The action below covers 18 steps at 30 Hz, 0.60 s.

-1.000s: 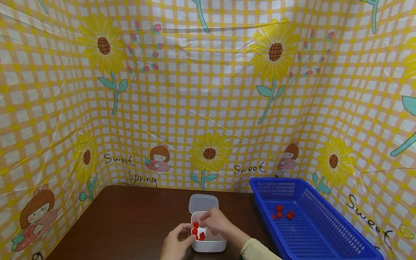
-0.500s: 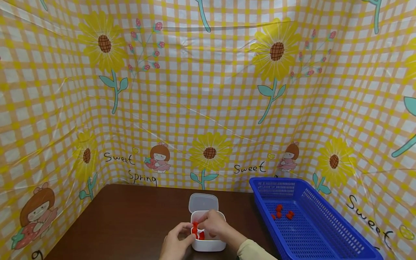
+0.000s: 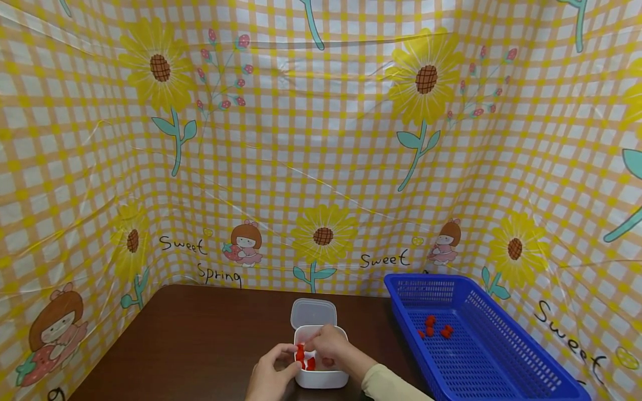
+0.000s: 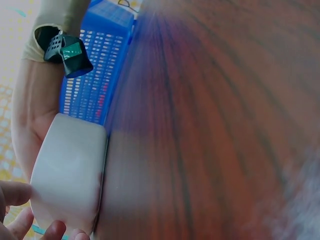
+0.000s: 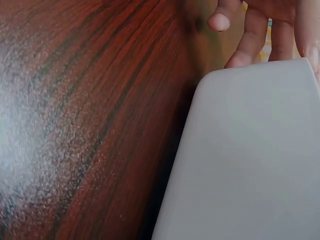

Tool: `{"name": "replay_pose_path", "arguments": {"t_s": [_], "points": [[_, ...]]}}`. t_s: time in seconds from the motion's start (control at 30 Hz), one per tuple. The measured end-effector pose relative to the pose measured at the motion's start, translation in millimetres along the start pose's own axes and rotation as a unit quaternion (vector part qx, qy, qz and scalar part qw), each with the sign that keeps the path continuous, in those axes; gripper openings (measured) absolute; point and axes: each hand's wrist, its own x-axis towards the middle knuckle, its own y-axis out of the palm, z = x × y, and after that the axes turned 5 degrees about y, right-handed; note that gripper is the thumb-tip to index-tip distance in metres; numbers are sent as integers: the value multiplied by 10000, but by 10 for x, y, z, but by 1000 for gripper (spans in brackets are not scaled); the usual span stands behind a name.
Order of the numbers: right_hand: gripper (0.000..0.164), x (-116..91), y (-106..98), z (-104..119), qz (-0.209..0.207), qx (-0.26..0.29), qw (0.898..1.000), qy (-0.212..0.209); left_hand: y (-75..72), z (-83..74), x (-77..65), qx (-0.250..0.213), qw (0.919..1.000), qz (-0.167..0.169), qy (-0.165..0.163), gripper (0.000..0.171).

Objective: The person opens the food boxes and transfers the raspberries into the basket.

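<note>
A small white plastic box [image 3: 322,380] stands uncovered on the brown table, with small red pieces [image 3: 311,364] at its left side inside; their exact kind is too small to tell. My left hand [image 3: 271,374] holds the box by its left wall, thumb and index fingertip at the rim. The left wrist view shows fingertips [image 4: 54,231] against the box's outside. My right hand [image 3: 335,346] reaches down into the box from the right, its bent fingers mostly hidden. Whether it grips a piece cannot be seen. The right wrist view shows mainly the box's outer wall [image 5: 250,150].
Just behind the box lies a translucent lid [image 3: 313,313]. A blue perforated basket [image 3: 501,356] stands to the right, with several red pieces [image 3: 447,332] near its left side. Checked, flower-printed cloth [image 3: 321,150] walls in the brown table [image 3: 200,334].
My right hand has moved lower and slightly left inside the box, its fingers drawn in more. The left hand stays at the box's left wall. The basket has not moved.
</note>
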Motion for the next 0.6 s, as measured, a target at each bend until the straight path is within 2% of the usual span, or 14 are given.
{"name": "replay_pose_path", "arguments": {"t_s": [0.17, 0.4, 0.6], "points": [[15, 40, 30, -18, -229, -61, 9995, 190, 7, 20, 5, 12, 10000, 17, 14, 27], [16, 89, 67, -77, -629, -303, 9975, -72, 2, 31, 9, -135, 9999, 80, -62, 29], [23, 94, 83, -90, -766, -471, 9959, -107, 10, 30, 11, -146, 9998, 90, -89, 29]]}}
